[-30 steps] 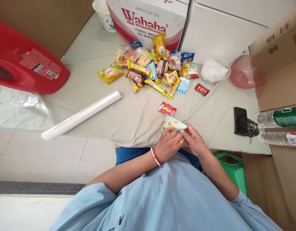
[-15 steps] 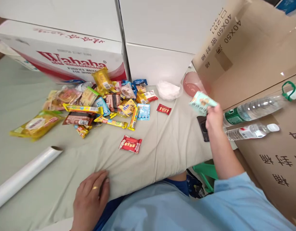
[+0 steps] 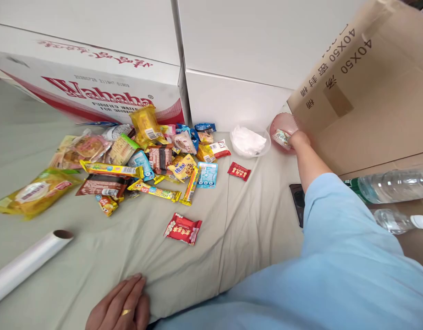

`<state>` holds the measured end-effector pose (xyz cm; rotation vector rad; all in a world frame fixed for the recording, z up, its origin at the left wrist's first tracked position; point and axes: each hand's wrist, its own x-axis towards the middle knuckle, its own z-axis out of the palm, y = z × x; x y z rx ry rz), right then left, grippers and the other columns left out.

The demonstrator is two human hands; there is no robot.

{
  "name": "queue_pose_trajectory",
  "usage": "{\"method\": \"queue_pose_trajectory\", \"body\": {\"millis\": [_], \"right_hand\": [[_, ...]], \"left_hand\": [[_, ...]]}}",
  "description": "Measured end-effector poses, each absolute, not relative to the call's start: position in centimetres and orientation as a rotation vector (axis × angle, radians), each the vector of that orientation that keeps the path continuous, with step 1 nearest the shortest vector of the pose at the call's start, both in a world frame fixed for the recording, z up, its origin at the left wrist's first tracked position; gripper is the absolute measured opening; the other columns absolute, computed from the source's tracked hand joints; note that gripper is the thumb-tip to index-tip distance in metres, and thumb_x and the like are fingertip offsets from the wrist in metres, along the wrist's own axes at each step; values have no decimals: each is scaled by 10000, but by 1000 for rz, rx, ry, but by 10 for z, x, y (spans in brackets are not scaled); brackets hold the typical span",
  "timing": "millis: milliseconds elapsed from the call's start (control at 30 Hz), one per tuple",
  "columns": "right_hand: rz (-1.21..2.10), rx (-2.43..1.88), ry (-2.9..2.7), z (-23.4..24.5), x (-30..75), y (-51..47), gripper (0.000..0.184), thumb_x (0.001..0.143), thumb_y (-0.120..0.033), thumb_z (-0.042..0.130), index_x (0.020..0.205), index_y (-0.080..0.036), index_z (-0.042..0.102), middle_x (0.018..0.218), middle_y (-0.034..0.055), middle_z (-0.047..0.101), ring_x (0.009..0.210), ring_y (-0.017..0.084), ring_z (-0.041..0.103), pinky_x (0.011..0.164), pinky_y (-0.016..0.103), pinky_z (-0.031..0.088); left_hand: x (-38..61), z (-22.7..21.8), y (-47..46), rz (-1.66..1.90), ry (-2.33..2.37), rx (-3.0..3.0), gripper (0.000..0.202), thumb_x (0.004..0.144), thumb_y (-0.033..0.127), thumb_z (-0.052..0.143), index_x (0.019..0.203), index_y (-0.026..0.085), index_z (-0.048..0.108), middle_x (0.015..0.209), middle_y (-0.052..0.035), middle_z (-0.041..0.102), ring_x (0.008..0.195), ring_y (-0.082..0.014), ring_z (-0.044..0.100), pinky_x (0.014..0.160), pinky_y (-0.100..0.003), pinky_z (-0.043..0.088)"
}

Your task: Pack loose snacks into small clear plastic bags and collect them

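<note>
My right hand (image 3: 299, 139) reaches far right and holds a small pale green snack packet (image 3: 282, 137) at the pink bowl (image 3: 279, 123) beside the cardboard box. Its fingers are closed on the packet. My left hand (image 3: 120, 309) lies flat and open on the grey-green cloth (image 3: 252, 215) at the near edge, a ring on one finger. A red snack packet (image 3: 182, 228) lies alone on the cloth in front of me. A heap of mixed snack packets (image 3: 152, 153) lies further back by the white boxes.
A Wahaha carton (image 3: 90, 87) and plain white boxes (image 3: 238, 55) stand at the back. A clear bowl with white plastic (image 3: 249, 140), another red packet (image 3: 238, 171), a film roll (image 3: 25, 266), a phone (image 3: 298, 201), two water bottles (image 3: 393, 185) and a brown cardboard box (image 3: 365, 91) surround the cloth.
My right hand carried the pale green packet from in front of me out to the pink bowl. My left hand let go of it and came down flat on the cloth's near edge.
</note>
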<state>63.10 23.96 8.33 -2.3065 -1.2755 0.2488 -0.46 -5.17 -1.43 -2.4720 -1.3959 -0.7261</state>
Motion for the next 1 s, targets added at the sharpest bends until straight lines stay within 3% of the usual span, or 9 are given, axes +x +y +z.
{"method": "queue_pose_trajectory", "body": {"millis": [100,233,333,467,567,667,767,900,1000], "right_hand": [[85,-2378,-1219,105,623,245,166,837,-222,729,921,-85,688,1212,307,612,1153,345,621,927,478,489],[84,-2122,-1570,118,563,254,272,1006,-296,517,1098,-145,724,1145,153,704,1028,208,632,948,374,467],[239,-2031,-1891,106,503,260,290,982,-399,602,1086,-169,744,1089,98,733,974,192,637,922,325,459],[176,-2226,-1914,97,459,256,138,889,-248,668,953,-169,761,1039,126,739,957,252,640,872,357,460],[3,-2004,-1646,106,446,229,108,859,-219,657,897,-169,745,1005,113,728,879,224,623,848,354,469],[98,-1695,-1413,109,418,165,138,832,-326,721,865,-193,712,883,37,697,710,165,554,728,316,464],[533,-1539,-1400,93,364,77,198,847,-417,742,878,-225,701,727,-18,621,614,143,499,610,280,427],[802,-1445,-1683,64,286,-19,117,912,-354,715,880,-243,729,779,3,621,623,136,523,599,283,434],[841,-1378,-1770,54,255,-48,119,949,-327,673,906,-246,749,827,30,646,684,153,578,642,300,466]], "left_hand": [[-4,-14,-51,-720,-1399,-2496,740,849,119,686,1553,244,492,1058,-71,803,921,-286,754,861,-444,581],[-4,-12,-50,-752,-1395,-2505,638,848,99,700,1454,260,581,1064,-65,800,930,-281,755,859,-438,580],[-2,-12,-51,-780,-1379,-2501,505,845,73,696,1322,229,645,1062,-76,798,939,-278,753,863,-433,581],[2,-15,-54,-846,-1397,-2498,400,857,59,667,1233,195,661,1077,-91,793,984,-269,744,898,-415,571],[3,-18,-57,-962,-1438,-2476,344,870,56,648,1185,191,670,1090,-96,788,1026,-264,731,934,-403,558],[4,-14,-60,-1208,-1605,-2490,238,904,83,624,1093,211,690,1040,-75,779,1004,-238,719,928,-379,553],[13,2,-60,-1628,-2081,-2487,124,974,201,575,986,218,698,924,-52,741,861,-192,697,785,-327,555],[42,24,-48,-2149,-2802,-2531,314,910,487,685,1054,211,646,917,-29,713,663,-142,623,599,-282,503],[65,27,-38,-2460,-2953,-2612,485,741,529,843,1007,197,610,862,-2,679,606,-110,583,548,-246,440]]}}
